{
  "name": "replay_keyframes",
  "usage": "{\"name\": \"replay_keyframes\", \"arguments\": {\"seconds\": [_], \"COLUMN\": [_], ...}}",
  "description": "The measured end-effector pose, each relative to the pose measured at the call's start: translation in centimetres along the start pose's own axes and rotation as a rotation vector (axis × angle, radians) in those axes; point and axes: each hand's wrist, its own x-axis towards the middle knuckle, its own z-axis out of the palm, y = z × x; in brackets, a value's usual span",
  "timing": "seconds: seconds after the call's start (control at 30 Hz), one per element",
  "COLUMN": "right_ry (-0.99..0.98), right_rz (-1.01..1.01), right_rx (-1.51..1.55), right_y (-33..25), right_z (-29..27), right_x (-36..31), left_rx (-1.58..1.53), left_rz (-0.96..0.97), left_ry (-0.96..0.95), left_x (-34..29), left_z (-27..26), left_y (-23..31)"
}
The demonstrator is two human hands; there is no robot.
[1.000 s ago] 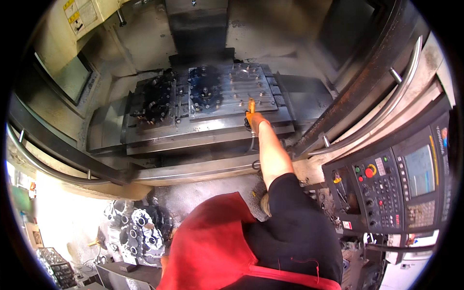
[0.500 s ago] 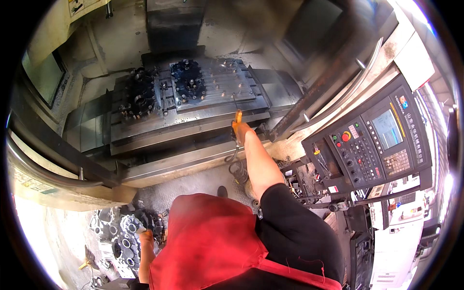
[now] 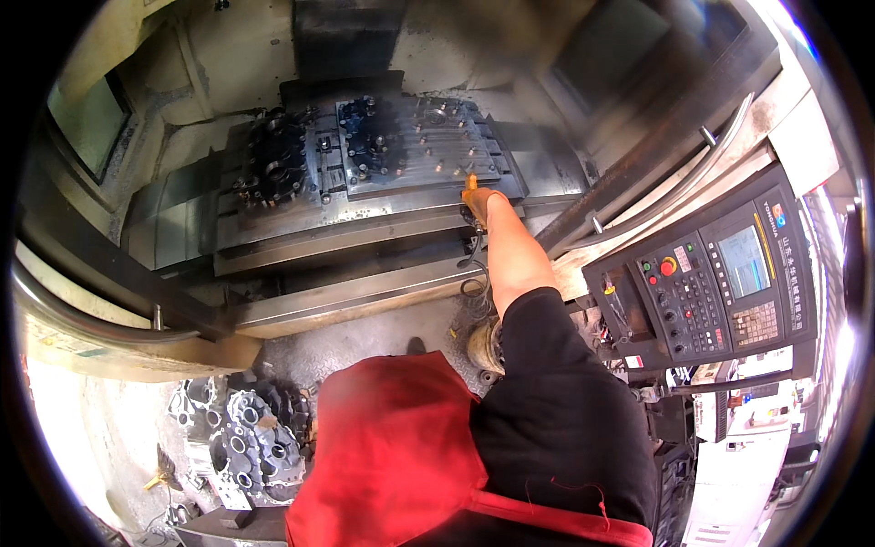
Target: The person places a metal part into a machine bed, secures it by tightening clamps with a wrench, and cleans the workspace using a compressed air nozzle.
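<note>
My right hand (image 3: 478,202) reaches forward over the front edge of the machine table (image 3: 383,208). Its fingers are wrapped round an orange air blow gun (image 3: 470,185), from which a dark hose (image 3: 473,264) hangs down. Beyond the gun lies a grooved fixture plate (image 3: 415,173) with several upright pins and bolts. A dark metal casting (image 3: 365,137) sits on the left part of that plate, and another dark casting (image 3: 275,164) is fixed farther left. My left hand is out of sight.
A control panel (image 3: 702,283) with a screen and buttons stands at the right, beside a curved door handle (image 3: 706,182). Several grey castings (image 3: 251,438) are piled at the lower left. A bucket-like container (image 3: 486,346) stands below the hose, near the machine's front ledge (image 3: 355,301).
My right hand has moved forward with the air blow gun, closer to the fixture plate. My left hand, earlier at the grey castings, has gone out of view.
</note>
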Motion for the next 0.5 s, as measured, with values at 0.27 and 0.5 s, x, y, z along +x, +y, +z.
{"name": "replay_keyframes", "arguments": {"seconds": [0.27,0.5], "right_ry": [0.184,0.101], "right_rz": [0.001,-0.073], "right_rx": [0.34,0.132], "right_y": [-1.1,0.0], "right_z": [-1.8,-4.1], "right_x": [5.9,13.4], "left_rx": [-0.195,-0.644], "left_rz": [-0.071,-0.054], "left_ry": [0.086,0.039], "left_x": [0.2,3.5], "left_z": [1.6,5.6], "left_y": [3.6,10.7]}}
